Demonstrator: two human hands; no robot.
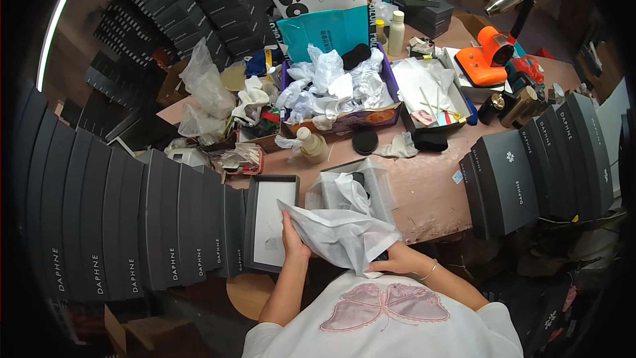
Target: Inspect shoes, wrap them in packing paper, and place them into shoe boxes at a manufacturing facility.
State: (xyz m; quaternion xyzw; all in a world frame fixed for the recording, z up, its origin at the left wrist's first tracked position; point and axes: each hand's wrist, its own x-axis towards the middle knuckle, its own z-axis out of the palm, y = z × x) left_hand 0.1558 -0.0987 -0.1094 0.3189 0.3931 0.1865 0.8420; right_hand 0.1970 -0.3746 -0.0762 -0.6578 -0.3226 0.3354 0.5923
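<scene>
In front of my chest I hold a thin white dust bag (341, 233). My left hand (293, 238) has its fingers inside or behind the far left edge, thumb along the side. My right hand (405, 262) grips the lower right end. Something dark shows by its fingers, mostly covered, and I cannot tell what it is. Just beyond the bag is an open box (383, 182) lined with thin paper; in it lies white tissue (350, 191) around a dark item, partly hidden. A dark grey box lid (273, 192) with a pale inside lies left of it.
Dark shoe boxes stand in rows on the left (126, 219) and right (507, 182). Across the pink table (427, 189) are a purple carton (391, 83) of crumpled tissue, a cream bottle (311, 146), a black round lid (365, 142), a white tray (457, 96) and an orange device (487, 59).
</scene>
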